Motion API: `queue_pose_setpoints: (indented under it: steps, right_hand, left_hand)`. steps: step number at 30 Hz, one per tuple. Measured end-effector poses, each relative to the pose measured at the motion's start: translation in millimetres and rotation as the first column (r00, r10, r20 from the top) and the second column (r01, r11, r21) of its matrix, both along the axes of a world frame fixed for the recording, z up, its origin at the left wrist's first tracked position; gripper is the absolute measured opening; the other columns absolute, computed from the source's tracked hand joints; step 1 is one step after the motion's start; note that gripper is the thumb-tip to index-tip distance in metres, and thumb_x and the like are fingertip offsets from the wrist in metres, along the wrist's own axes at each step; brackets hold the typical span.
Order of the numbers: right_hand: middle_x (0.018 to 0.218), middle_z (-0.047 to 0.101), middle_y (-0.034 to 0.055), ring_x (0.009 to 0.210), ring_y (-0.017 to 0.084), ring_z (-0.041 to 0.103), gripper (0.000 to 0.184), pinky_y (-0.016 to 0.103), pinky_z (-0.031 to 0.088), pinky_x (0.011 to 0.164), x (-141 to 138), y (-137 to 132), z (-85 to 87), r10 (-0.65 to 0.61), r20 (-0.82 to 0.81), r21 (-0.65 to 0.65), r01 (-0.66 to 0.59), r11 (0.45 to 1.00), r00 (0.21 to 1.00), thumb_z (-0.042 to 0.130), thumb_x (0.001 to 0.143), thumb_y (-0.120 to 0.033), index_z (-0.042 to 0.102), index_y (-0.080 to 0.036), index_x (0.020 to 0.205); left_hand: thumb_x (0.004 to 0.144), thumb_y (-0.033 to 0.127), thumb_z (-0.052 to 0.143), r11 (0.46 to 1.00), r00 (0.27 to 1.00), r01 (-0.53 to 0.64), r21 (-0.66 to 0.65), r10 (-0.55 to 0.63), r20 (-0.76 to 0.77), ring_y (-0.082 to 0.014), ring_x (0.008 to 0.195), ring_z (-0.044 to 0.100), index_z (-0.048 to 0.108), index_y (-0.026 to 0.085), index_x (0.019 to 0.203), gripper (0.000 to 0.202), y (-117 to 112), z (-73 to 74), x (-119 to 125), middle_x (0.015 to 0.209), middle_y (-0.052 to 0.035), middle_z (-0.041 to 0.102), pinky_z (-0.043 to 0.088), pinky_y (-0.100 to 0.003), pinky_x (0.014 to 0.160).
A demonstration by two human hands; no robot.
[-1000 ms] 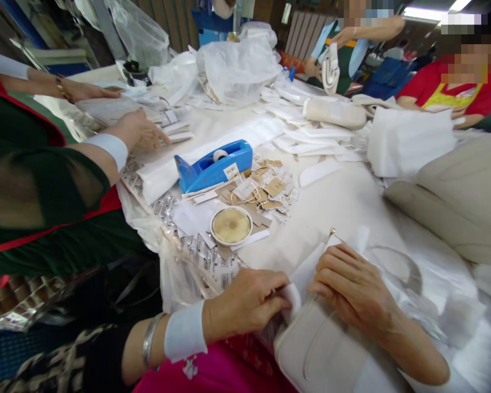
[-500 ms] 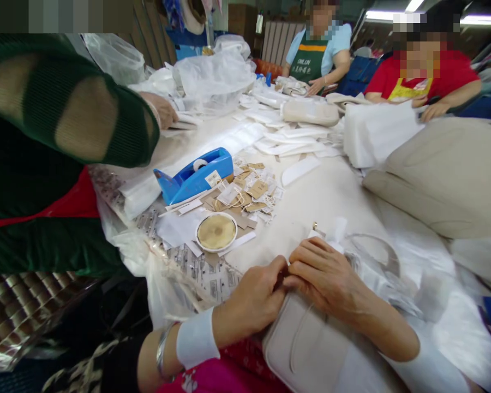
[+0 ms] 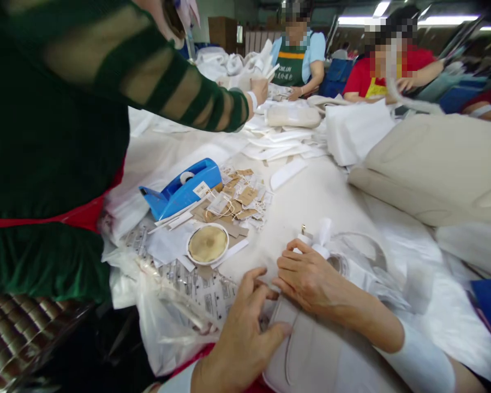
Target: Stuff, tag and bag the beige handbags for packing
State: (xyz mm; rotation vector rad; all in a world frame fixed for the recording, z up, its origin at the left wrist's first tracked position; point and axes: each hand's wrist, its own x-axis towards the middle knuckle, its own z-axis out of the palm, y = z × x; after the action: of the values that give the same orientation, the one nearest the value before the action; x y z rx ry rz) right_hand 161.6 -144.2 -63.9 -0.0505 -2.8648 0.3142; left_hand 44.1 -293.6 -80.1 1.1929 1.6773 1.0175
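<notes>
A pale beige bag (image 3: pixel 311 349) lies at the bottom, partly wrapped in white, with a thin cord along its surface. My left hand (image 3: pixel 245 333) is at the bag's left edge, thumb and fingers spread, the thumb over the edge. At the bag's far end my right hand (image 3: pixel 306 273) has its fingers bent and closed on the rim; the fingertips are partly hidden. Just past the right hand are a small gold-coloured metal clip (image 3: pixel 303 229) and a clear-wrapped strap (image 3: pixel 360 240).
A blue tape dispenser (image 3: pixel 184 188), a pile of tags on strings (image 3: pixel 245 196) and a round tin (image 3: pixel 208 244) with yellowish contents lie on the table. Beige bags (image 3: pixel 437 169) are stacked at right. A co-worker's green-striped sleeve (image 3: pixel 196 95) reaches in from the left; two people work opposite.
My left hand has come away from the right one, drawn back towards me, and its fingers have spread. The co-worker's arm at left has reached farther across and now holds white pieces.
</notes>
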Motion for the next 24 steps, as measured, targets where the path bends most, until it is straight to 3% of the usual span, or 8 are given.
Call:
queue_pose_setpoints:
  steps: [3,7,10,12,16,18,20,24]
  right_hand:
    - [0.069,0.058,0.0007,0.069,0.015,0.050,0.031,0.037,0.034,0.084,-2,-2,-1.4,0.009,0.028,0.015,-0.009,1.000,1.000,0.040,0.100,-0.020,0.056,-0.017,0.073]
    - [0.071,0.059,0.0012,0.071,0.016,0.052,0.031,0.036,0.039,0.083,-1,8,8.5,0.004,-0.038,0.024,-0.003,1.000,0.999,0.042,0.100,-0.021,0.056,-0.019,0.073]
    - [0.090,0.064,0.0067,0.088,0.018,0.057,0.023,0.034,0.044,0.084,23,20,36.0,-0.268,-0.306,-0.132,0.238,0.962,0.913,0.042,0.099,-0.024,0.062,-0.019,0.091]
    - [0.104,0.063,0.0078,0.100,0.020,0.058,0.022,0.035,0.044,0.090,59,19,53.7,-0.573,-0.451,-0.320,0.476,0.819,0.684,0.043,0.099,-0.028,0.063,-0.021,0.103]
    - [0.114,0.065,0.0056,0.106,0.024,0.062,0.032,0.039,0.044,0.098,153,-21,45.7,-0.953,-0.268,-0.706,0.645,0.293,0.140,0.047,0.093,-0.045,0.062,-0.025,0.113]
    - [0.122,0.064,0.0083,0.112,0.027,0.060,0.044,0.042,0.043,0.101,189,-54,22.6,-0.997,-0.037,-0.778,0.625,0.070,0.065,0.051,0.086,-0.054,0.061,-0.022,0.116]
    - [0.128,0.062,0.0112,0.120,0.031,0.056,0.057,0.043,0.042,0.105,210,-85,-0.1,-0.988,0.143,-0.783,0.616,-0.081,0.053,0.055,0.078,-0.060,0.062,-0.019,0.117]
    - [0.130,0.062,0.0120,0.127,0.031,0.051,0.064,0.042,0.041,0.107,211,-115,-17.8,-0.957,0.251,-0.794,0.596,-0.117,0.147,0.052,0.075,-0.063,0.064,-0.016,0.116]
  left_hand:
    - [0.064,0.023,0.079,0.997,0.999,0.034,0.070,-0.035,0.016,-0.0276,0.125,0.040,0.053,0.017,0.115,0.058,14,-7.2,5,0.131,-0.0116,0.046,0.031,-0.040,0.111]
    - [0.067,0.027,0.075,0.995,0.998,0.067,0.074,-0.068,0.017,-0.0266,0.118,0.045,0.049,0.013,0.124,0.064,21,-17.6,16,0.123,-0.0119,0.051,0.034,-0.040,0.109]
    - [0.067,0.031,0.072,0.997,0.996,0.076,0.028,-0.075,-0.037,-0.0301,0.127,0.040,0.043,0.010,0.136,0.077,20,-16.6,15,0.132,-0.0157,0.048,0.028,-0.040,0.113]
    - [0.068,0.033,0.070,0.997,0.995,0.076,-0.002,-0.076,-0.063,-0.0323,0.130,0.039,0.042,0.007,0.139,0.081,20,-13.4,13,0.135,-0.0178,0.047,0.027,-0.040,0.114]
    - [0.069,0.040,0.067,0.998,0.992,0.066,0.010,-0.064,-0.110,-0.0341,0.129,0.042,0.044,0.007,0.138,0.079,23,-10.7,10,0.134,-0.0187,0.051,0.030,-0.040,0.112]
    - [0.069,0.043,0.067,0.998,0.991,0.063,0.024,-0.060,-0.120,-0.0342,0.129,0.044,0.045,0.008,0.137,0.079,25,-13.0,9,0.134,-0.0184,0.052,0.030,-0.043,0.113]
    - [0.068,0.045,0.067,0.998,0.991,0.060,0.028,-0.056,-0.122,-0.0342,0.129,0.045,0.045,0.008,0.136,0.081,27,-16.4,8,0.135,-0.0185,0.052,0.030,-0.045,0.113]
    - [0.067,0.051,0.067,0.996,0.989,0.086,0.015,-0.083,-0.119,-0.0339,0.127,0.048,0.042,0.005,0.138,0.087,31,-19.4,3,0.137,-0.0196,0.052,0.034,-0.045,0.111]
